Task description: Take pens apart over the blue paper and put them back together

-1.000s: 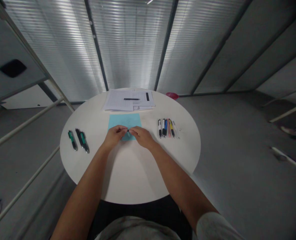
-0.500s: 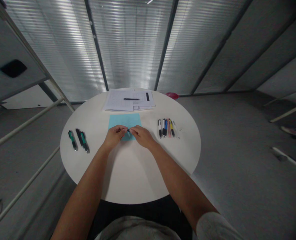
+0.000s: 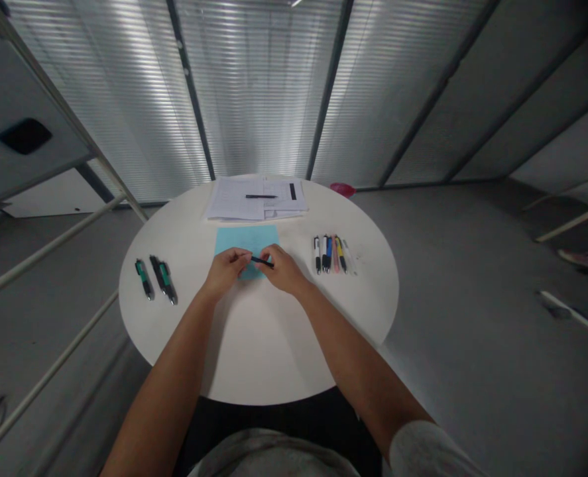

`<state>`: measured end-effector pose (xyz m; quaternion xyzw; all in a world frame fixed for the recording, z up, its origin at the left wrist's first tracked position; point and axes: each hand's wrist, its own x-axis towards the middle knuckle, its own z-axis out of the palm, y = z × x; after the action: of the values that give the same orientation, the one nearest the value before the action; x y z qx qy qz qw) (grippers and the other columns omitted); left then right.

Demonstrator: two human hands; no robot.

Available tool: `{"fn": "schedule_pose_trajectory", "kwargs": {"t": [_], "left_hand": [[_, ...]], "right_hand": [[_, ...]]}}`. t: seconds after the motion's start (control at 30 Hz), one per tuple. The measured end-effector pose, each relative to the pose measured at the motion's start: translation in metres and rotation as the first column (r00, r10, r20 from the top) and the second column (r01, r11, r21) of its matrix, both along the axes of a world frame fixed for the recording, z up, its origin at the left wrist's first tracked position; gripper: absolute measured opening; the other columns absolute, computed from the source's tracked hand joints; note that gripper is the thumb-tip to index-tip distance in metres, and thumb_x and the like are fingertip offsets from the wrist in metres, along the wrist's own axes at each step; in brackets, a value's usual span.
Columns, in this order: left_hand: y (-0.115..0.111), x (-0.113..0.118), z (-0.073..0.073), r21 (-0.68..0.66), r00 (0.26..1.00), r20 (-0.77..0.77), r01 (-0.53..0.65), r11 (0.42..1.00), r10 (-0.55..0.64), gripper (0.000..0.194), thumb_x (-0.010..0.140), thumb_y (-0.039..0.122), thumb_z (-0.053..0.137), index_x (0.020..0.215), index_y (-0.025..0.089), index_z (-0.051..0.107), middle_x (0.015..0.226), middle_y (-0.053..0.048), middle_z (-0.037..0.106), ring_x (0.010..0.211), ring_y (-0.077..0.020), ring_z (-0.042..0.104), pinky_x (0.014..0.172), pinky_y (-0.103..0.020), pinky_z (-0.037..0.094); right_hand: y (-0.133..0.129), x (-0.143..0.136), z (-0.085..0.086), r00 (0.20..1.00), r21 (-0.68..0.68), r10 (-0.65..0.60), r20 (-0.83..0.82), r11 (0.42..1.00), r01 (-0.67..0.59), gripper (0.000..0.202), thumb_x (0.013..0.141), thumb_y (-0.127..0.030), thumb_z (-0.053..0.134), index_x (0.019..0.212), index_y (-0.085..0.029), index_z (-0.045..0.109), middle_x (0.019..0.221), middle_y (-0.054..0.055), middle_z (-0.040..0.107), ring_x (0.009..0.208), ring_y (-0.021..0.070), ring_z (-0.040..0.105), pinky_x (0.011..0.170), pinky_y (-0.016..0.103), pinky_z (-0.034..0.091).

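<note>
The slim dark pen, perhaps only a part of one, lies between your two hands, tilted slightly so that its right end sits nearer to you. Your left hand is closed in a fingertip pinch at the pen's left end; your right hand has its fingers drawn narrow about the pen towards the other end, whose tip shows on the near side of the fingers. How firmly either hand grips cannot be told. The step in hand appears to be two-handed handling of the pen; the next move would seem to call for both pinches in line and a steady left-hand hold while the right fingers work.

Under and just beyond your hands is a blue sheet. Farther out lie white papers, with a black pen on top. To the right of your right hand is a row of pens in several colours; well to the left of your left hand are three green and black pens. All rest on the round white worktop.
</note>
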<state>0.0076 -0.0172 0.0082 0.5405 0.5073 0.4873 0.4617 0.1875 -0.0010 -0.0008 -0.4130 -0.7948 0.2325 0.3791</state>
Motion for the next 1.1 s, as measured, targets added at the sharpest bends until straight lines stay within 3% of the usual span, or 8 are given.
{"fn": "schedule_pose_trajectory", "kwargs": {"t": [0.17,0.33,0.5,0.67,0.87,1.0,1.1], "left_hand": [[0.000,0.000,-0.001,0.002,1.000,0.002,-0.002,1.000,0.002,0.030,0.072,0.040,0.068,0.084,0.013,0.066,0.057,0.001,0.054,0.051,-0.0093,0.045,0.050,-0.023,0.034],[-0.002,0.001,0.002,-0.004,1.000,0.007,-0.006,1.000,0.006,0.028,0.072,0.039,0.068,0.082,0.013,0.066,0.056,0.002,0.053,0.050,-0.0093,0.044,0.050,-0.023,0.034],[-0.003,0.002,0.005,-0.008,1.000,0.018,-0.023,1.000,0.023,0.028,0.071,0.040,0.068,0.080,0.013,0.065,0.057,0.001,0.054,0.050,-0.0095,0.045,0.049,-0.023,0.034],[-0.001,0.000,0.003,-0.013,0.997,0.043,-0.062,0.998,0.063,0.029,0.070,0.041,0.070,0.079,0.013,0.065,0.056,0.002,0.054,0.049,-0.0092,0.045,0.050,-0.023,0.034],[0.000,-0.002,0.002,0.005,0.995,0.092,-0.050,0.999,0.049,0.031,0.071,0.043,0.071,0.074,0.014,0.062,0.061,0.001,0.056,0.051,-0.0086,0.046,0.051,-0.023,0.036],[0.000,-0.003,0.005,-0.031,0.976,0.182,-0.114,0.993,0.118,0.034,0.068,0.046,0.073,0.074,0.015,0.060,0.065,0.001,0.056,0.053,-0.0091,0.048,0.050,-0.023,0.037],[0.000,-0.005,0.008,-0.042,0.952,0.245,-0.180,0.983,0.185,0.035,0.066,0.048,0.073,0.075,0.016,0.061,0.067,0.001,0.056,0.057,-0.0096,0.049,0.053,-0.023,0.039]], "right_hand": [[0.000,0.001,0.000,0.995,-0.034,0.038,0.091,0.999,-0.035,0.027,0.097,-0.037,0.040,0.088,-0.021,0.060,0.085,0.001,0.059,0.078,0.0133,0.054,0.071,0.026,0.039],[-0.002,0.001,0.001,0.999,-0.043,-0.023,0.048,0.999,0.025,0.020,0.087,-0.037,0.058,0.101,-0.022,0.057,0.096,0.001,0.061,0.084,0.0146,0.056,0.074,0.026,0.042],[-0.003,0.001,0.002,0.996,-0.053,0.028,0.089,0.998,-0.023,0.020,0.095,-0.037,0.045,0.096,-0.023,0.059,0.093,0.002,0.063,0.084,0.0147,0.058,0.076,0.027,0.042],[-0.003,0.002,0.002,0.996,-0.081,-0.050,0.073,0.995,0.056,0.021,0.086,-0.038,0.059,0.103,-0.025,0.057,0.096,0.000,0.065,0.083,0.0155,0.059,0.073,0.028,0.043],[-0.003,0.002,0.003,0.999,-0.096,-0.008,0.032,0.995,0.011,0.015,0.090,-0.037,0.053,0.095,-0.025,0.061,0.089,0.000,0.068,0.081,0.0154,0.061,0.073,0.029,0.044],[0.002,0.005,0.002,0.982,-0.231,-0.049,-0.182,0.973,0.005,0.019,0.085,-0.041,0.058,0.093,-0.025,0.061,0.076,-0.002,0.066,0.065,0.0129,0.059,0.063,0.026,0.046],[0.008,0.009,0.006,0.861,-0.402,-0.145,-0.487,0.913,-0.074,0.028,0.078,-0.047,0.062,0.091,-0.022,0.059,0.067,-0.004,0.061,0.051,0.0110,0.057,0.052,0.024,0.045]]}}
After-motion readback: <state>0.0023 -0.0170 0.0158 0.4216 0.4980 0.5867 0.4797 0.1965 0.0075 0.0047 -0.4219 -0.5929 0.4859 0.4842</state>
